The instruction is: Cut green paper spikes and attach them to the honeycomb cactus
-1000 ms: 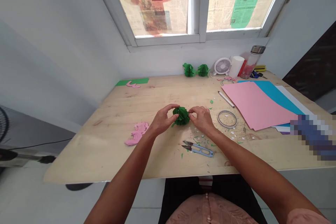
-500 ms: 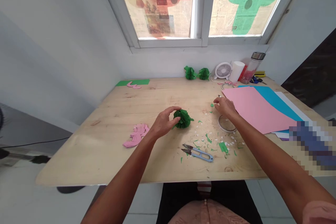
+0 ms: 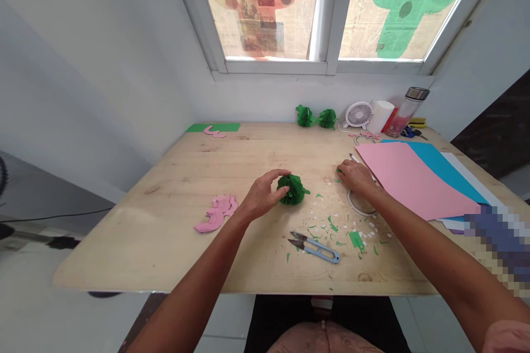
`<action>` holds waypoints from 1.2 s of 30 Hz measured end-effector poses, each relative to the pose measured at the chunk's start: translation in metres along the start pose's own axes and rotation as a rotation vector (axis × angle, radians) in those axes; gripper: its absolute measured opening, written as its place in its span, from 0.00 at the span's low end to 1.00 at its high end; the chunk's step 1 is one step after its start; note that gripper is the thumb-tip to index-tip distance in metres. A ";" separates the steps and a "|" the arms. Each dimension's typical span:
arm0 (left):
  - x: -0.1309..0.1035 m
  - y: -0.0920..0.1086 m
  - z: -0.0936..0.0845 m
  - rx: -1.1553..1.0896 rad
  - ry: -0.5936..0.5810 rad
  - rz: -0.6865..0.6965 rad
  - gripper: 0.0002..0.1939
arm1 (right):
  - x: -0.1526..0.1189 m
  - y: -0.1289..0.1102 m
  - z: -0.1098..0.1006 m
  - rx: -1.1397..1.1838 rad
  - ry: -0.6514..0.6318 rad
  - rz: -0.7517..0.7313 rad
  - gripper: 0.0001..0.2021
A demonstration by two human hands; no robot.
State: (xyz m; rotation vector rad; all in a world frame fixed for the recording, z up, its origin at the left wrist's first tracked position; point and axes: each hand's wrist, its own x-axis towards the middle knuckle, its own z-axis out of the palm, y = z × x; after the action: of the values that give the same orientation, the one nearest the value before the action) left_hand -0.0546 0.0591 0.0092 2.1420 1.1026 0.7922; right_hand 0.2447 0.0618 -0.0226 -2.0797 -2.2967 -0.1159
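Note:
My left hand (image 3: 264, 196) grips a dark green folded-paper ball (image 3: 293, 190) between thumb and fingers, near the middle of the table. To its right, my right hand (image 3: 355, 176) rests low over the tabletop, its fingertips on a small green paper piece (image 3: 339, 170). A roll of tape (image 3: 361, 210) lies partly beneath the right wrist, and a white pen (image 3: 355, 159) is just beyond that hand. Blue-handled thread snips (image 3: 317, 248) lie in front of the ball, among green and white paper scraps (image 3: 356, 240).
Pink paper cut-outs (image 3: 216, 214) lie at the left. Along the wall stand two green paper shapes (image 3: 305, 116), a small fan (image 3: 359, 115), a white roll (image 3: 381, 116) and a bottle (image 3: 408, 112). Pink sheets (image 3: 414, 179) and blue ones overlap at the right.
My right hand has come down onto the small green piece, which its fingers now mostly cover. The left hand still holds the green ball. The view has shifted slightly.

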 end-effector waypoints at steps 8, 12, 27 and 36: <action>0.001 0.000 0.000 0.008 -0.017 -0.028 0.17 | 0.004 0.008 -0.004 -0.055 -0.045 -0.076 0.13; 0.002 -0.003 0.002 -0.014 -0.007 -0.018 0.17 | 0.006 0.008 -0.001 -0.097 -0.044 -0.107 0.13; -0.001 -0.001 0.007 -0.123 0.066 0.008 0.18 | 0.010 -0.001 -0.007 0.091 0.246 0.054 0.12; 0.000 -0.006 0.015 -0.155 0.091 0.046 0.19 | 0.010 -0.061 -0.075 0.470 0.343 -0.208 0.09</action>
State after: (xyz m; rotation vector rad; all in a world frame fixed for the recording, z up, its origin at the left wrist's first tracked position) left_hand -0.0470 0.0583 -0.0047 2.0249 1.0056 0.9724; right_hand 0.1812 0.0590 0.0509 -1.4689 -2.0730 0.0545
